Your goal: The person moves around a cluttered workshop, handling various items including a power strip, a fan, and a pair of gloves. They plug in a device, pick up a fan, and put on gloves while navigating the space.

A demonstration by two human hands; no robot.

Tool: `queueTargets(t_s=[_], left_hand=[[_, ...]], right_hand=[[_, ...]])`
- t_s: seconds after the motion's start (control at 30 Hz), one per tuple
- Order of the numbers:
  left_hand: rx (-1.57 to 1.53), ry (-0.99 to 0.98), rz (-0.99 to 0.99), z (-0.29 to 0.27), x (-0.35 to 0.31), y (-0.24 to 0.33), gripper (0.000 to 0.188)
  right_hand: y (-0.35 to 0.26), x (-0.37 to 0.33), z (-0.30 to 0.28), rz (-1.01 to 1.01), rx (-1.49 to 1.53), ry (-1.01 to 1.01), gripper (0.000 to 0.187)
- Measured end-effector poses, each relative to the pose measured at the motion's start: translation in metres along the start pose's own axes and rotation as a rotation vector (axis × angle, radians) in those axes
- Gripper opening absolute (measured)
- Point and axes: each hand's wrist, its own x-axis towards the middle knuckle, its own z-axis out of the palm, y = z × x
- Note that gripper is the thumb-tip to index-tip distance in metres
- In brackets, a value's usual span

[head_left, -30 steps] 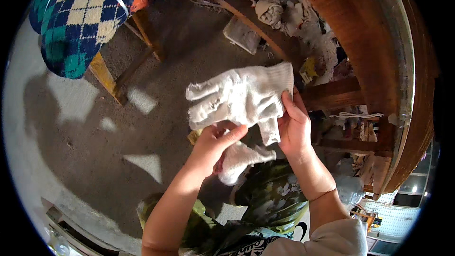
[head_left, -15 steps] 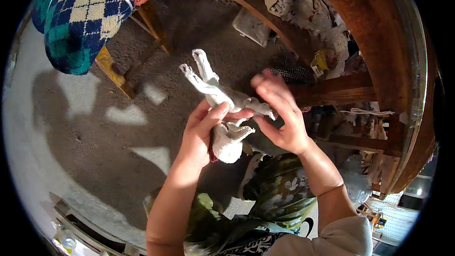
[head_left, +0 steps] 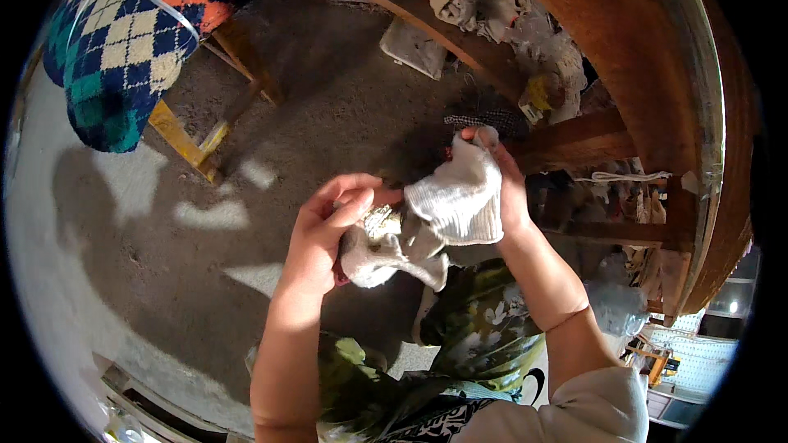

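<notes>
In front of me, my right hand [head_left: 509, 184] grips a white knit glove [head_left: 460, 189] by its upper part, and its ribbed cuff hangs open downward. My left hand [head_left: 324, 230] is closed round a bunched white knit glove [head_left: 373, 262], its thumb pressed on top. A folded edge of this bundle sticks out toward my lap. Whether the two white pieces are still joined is hidden where they meet between my hands. A dark red bit shows under the left palm.
At the upper left, a diamond-patterned cloth [head_left: 135, 41] covers a stool with yellow wooden legs [head_left: 185, 143]. A wooden table [head_left: 611, 57] curves along the right. Its lower shelf holds crumpled pale cloths [head_left: 492, 12]. A whitish flat square container [head_left: 413, 47] lies on the floor.
My right hand has closed on a white glove and spread it, showing its ribbed cuff. The thin finger pieces that pointed up are out of sight. My left hand has moved slightly left.
</notes>
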Motion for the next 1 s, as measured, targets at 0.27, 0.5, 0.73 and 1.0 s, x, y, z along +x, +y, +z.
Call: queueTargets(t_s=[0.27,0.5,0.73,1.0], left_hand=[[-0.064,-0.120,-0.268,0.001,-0.002,-0.012,0.061],[-0.243,-0.036,-0.251,-0.011,0.012,-0.018,0.070],[-0.361,0.150,0.100,-0.040,0.019,-0.020,0.053],[-0.512,0.112,0.199,-0.033,0.007,0.003,0.041]], right_hand=[[-0.003,-0.003,0.016,-0.073,-0.153,0.149,0.033],[0.003,0.014,-0.009,0.101,0.337,0.087,0.029],[0.007,0.012,0.001,0.253,-0.014,0.071,0.031],[-0.033,0.085,-0.016,-0.483,-0.130,0.254,0.049]])
